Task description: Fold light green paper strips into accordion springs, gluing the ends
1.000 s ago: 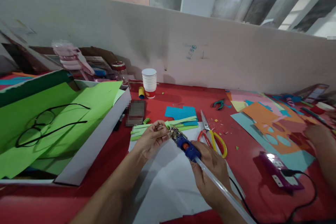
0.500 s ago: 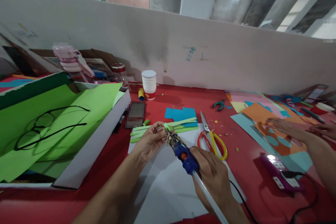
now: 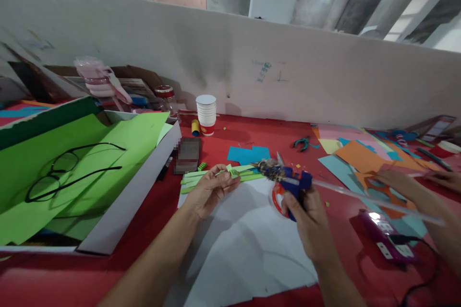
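Note:
My left hand (image 3: 212, 191) is closed in a pinch on a small curled green paper strip (image 3: 232, 171), just above the white sheet. My right hand (image 3: 310, 223) grips a blue glue gun (image 3: 293, 183) whose nozzle, crusted with glue, points left towards the curl but stands apart from it. From the gun's back a long clear glue stick (image 3: 378, 201) sticks out to the right. Several flat light green strips (image 3: 190, 180) lie behind my left hand on the white paper (image 3: 248, 240). Scissors (image 3: 276, 196) with a red handle are partly hidden behind the gun.
At left stands a box (image 3: 97, 237) with green sheets and glasses (image 3: 59, 180). Beyond are a phone (image 3: 187, 156), paper cups (image 3: 206, 114), blue paper (image 3: 248, 154) and pliers (image 3: 303, 143). At right are a purple device (image 3: 385, 240) with a cable and another person's hands (image 3: 396, 183) over orange paper.
My right hand has drawn the glue gun to the right, away from the green curl, and turned it more sideways. My left hand keeps its pinch in nearly the same place.

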Available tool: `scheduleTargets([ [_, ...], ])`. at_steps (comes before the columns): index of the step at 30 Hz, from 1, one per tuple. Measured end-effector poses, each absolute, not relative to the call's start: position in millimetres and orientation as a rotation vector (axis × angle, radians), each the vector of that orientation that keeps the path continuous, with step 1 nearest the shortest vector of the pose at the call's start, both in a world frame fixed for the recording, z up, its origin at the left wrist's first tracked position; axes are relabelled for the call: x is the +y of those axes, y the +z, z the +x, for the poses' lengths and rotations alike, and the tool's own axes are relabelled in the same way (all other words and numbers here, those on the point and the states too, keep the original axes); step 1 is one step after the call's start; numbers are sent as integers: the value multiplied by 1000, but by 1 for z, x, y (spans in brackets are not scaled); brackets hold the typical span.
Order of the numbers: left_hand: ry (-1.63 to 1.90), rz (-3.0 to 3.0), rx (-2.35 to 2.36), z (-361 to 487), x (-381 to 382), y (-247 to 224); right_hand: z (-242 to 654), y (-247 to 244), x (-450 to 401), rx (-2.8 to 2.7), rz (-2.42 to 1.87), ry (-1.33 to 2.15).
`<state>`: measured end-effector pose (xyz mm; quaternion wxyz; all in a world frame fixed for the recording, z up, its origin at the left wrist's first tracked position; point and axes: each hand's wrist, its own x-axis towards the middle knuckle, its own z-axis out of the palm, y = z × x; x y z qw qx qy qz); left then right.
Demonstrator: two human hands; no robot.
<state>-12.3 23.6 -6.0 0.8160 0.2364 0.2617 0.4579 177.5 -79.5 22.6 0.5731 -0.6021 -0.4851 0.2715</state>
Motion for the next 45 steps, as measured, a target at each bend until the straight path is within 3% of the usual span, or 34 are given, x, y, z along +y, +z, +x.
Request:
scheduleTargets([
  [6, 969, 510, 560, -13, 24, -5, 236, 27, -45, -685, -1564, 874],
  [11, 999, 508, 587, -13, 25, -4, 285, 10, -33, -685, -1917, 810],
  [17, 1037, 481, 642, -11, 27, -8, 311, -5, -27, -1323, -2631, 271],
  [25, 1052, 449, 627, -11, 28, -10, 281, 10, -41, -1375, -2813, 14],
  [28, 1068, 465, 621, -10, 28, -12, 249, 20, -45, -1496, -2456, -280],
  [32, 1091, 490, 631, -9, 27, -11, 177, 22, -34, -1575, -1671, 609],
  [35, 1086, 488, 636, -8, 25, -8, 127, 16, -22, -1383, -1424, 922],
  [45, 1104, 485, 633, 0, 17, -7, 114, -9, -15, -1160, -1240, 822],
])
